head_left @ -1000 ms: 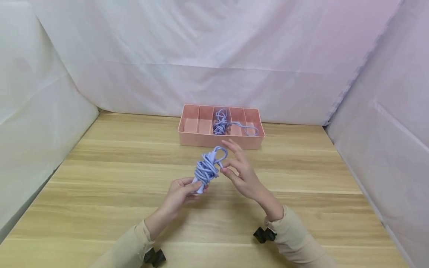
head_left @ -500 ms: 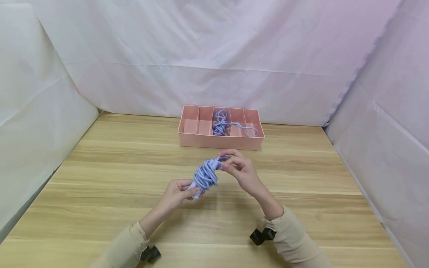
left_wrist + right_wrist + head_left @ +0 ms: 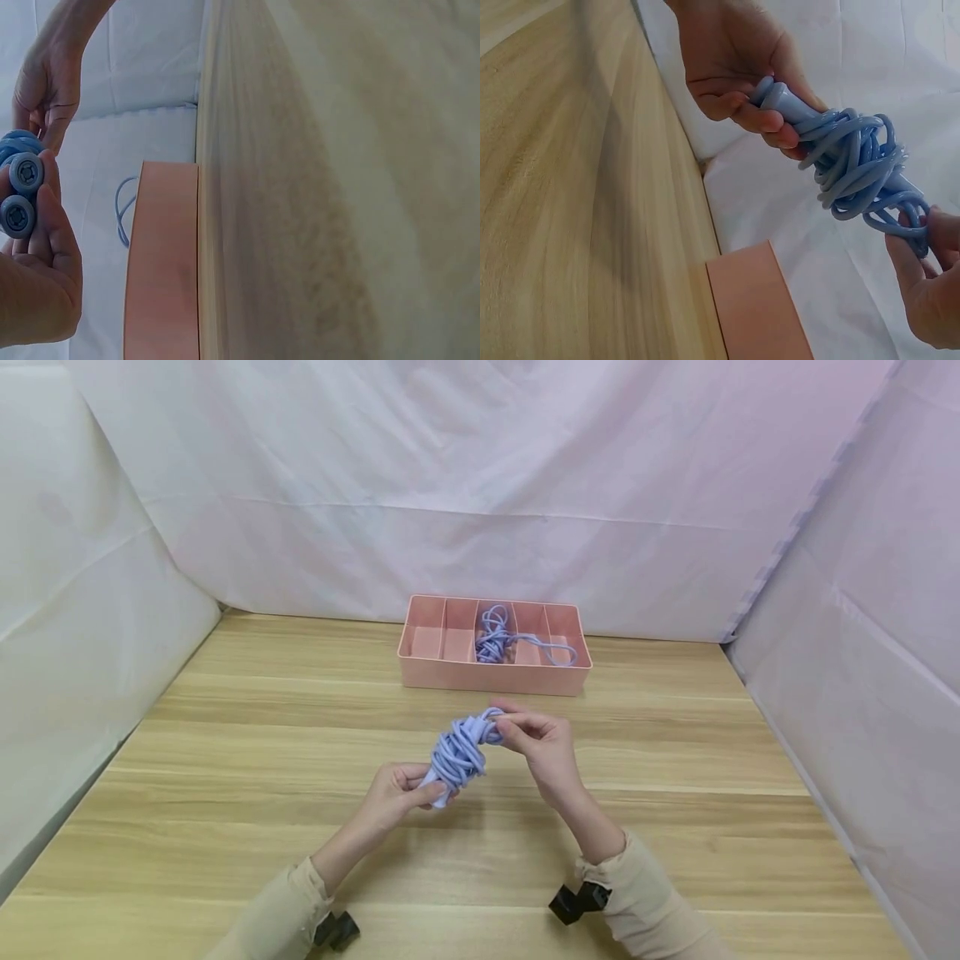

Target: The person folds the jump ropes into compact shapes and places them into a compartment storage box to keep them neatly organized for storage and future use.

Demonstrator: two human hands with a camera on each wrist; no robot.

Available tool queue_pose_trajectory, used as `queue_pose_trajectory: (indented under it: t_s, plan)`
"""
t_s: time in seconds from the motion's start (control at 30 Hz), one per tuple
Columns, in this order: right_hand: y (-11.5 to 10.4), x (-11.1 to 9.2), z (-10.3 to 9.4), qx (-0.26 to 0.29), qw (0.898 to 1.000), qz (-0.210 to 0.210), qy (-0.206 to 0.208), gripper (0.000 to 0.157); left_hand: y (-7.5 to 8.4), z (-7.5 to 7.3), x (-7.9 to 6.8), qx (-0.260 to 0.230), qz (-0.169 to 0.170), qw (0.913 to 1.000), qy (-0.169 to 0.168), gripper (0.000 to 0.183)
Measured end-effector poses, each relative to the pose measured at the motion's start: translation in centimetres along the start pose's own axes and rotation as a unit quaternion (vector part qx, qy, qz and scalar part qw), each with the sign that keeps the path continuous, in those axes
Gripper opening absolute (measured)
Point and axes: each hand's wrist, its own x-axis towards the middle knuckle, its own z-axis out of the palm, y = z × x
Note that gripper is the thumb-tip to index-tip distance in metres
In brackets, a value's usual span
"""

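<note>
A light blue jump rope [image 3: 457,755], its cord wound round its two handles, is held above the table between both hands. The left hand [image 3: 396,792] grips the handle ends, thumb on top. In the left wrist view two round handle caps [image 3: 27,173] poke out from between its fingers. At the other end, the right hand [image 3: 546,752] pinches the cord loop, as the right wrist view also shows [image 3: 911,225]. A second blue jump rope [image 3: 492,639] lies in the middle compartment of a pink divided box [image 3: 495,677], its loose loop trailing over the compartments to the right.
The box stands at the back of the wooden table [image 3: 262,752], just beyond the hands. White cloth [image 3: 480,468] hangs behind the table and along both sides. Black wrist cameras [image 3: 579,902] sit at the sleeves.
The right hand has gone from touching the loop with fingers spread to pinching it. The loop is drawn down toward the wound cord, and the rope has tilted slightly. The box has not moved.
</note>
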Motion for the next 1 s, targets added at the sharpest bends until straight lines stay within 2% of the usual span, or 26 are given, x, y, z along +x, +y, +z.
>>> queue_pose_trajectory:
  t_s: [0.13, 0.2, 0.27, 0.3, 0.33, 0.4, 0.47, 0.57, 0.63, 0.7, 0.8, 0.9, 1.0]
  plan:
    - [0.6, 0.0, 0.0, -0.023, 0.999, -0.002, 0.031, 0.011, -0.2, 0.0, -0.1, 0.019, 0.022, 0.9996, -0.006, 0.028]
    - [1.1, 0.0, 0.0, -0.056, 0.997, -0.04, 0.035, 0.015, -0.2, 0.0, -0.1, 0.03, 0.034, 0.9989, -0.012, 0.026]
    - [1.5, 0.0, -0.1, -0.126, 0.985, -0.112, 0.026, 0.02, -0.2, 0.0, 0.0, 0.036, 0.042, 0.9982, -0.023, 0.025]
    - [1.7, 0.0, -0.2, -0.17, 0.973, -0.158, 0.021, 0.021, -0.1, 0.0, 0.0, 0.036, 0.043, 0.998, -0.029, 0.025]
    - [1.8, 0.0, -0.3, -0.214, 0.955, -0.205, 0.019, 0.021, 0.0, 0.0, 0.0, 0.037, 0.041, 0.9978, -0.035, 0.026]
    - [2.0, 0.1, -0.7, -0.3, 0.908, -0.293, 0.015, 0.021, 0.1, -0.2, 0.0, 0.036, 0.041, 0.9973, -0.048, 0.026]
    - [1.9, 0.2, -1.1, -0.364, 0.863, -0.35, 0.003, 0.019, 0.1, -0.4, 0.0, 0.037, 0.039, 0.9966, -0.063, 0.026]
    - [1.6, 0.3, -1.9, -0.417, 0.821, -0.387, -0.044, 0.02, 0.2, -0.6, 0.0, 0.04, 0.028, 0.9953, -0.083, 0.026]
    - [1.3, 0.2, -2.4, -0.439, 0.805, -0.39, -0.084, 0.02, 0.2, -0.8, -0.1, 0.037, 0.018, 0.9945, -0.097, 0.027]
    - [1.0, 0.1, -2.9, -0.446, 0.797, -0.391, -0.117, 0.02, 0.3, -0.8, -0.2, 0.033, 0.008, 0.9939, -0.105, 0.029]
    - [1.0, 0.0, -3.4, -0.444, 0.795, -0.39, -0.14, 0.016, 0.3, -0.8, -0.4, 0.035, 0.0, 0.9932, -0.111, 0.029]
    - [1.3, -0.1, -3.6, -0.433, 0.802, -0.388, -0.135, 0.016, 0.4, -0.6, -0.3, 0.066, -0.004, 0.9918, -0.109, 0.027]
    - [1.4, -0.4, -3.5, -0.435, 0.816, -0.361, -0.122, 0.017, 0.5, -0.2, -0.2, 0.106, -0.008, 0.9894, -0.099, 0.024]
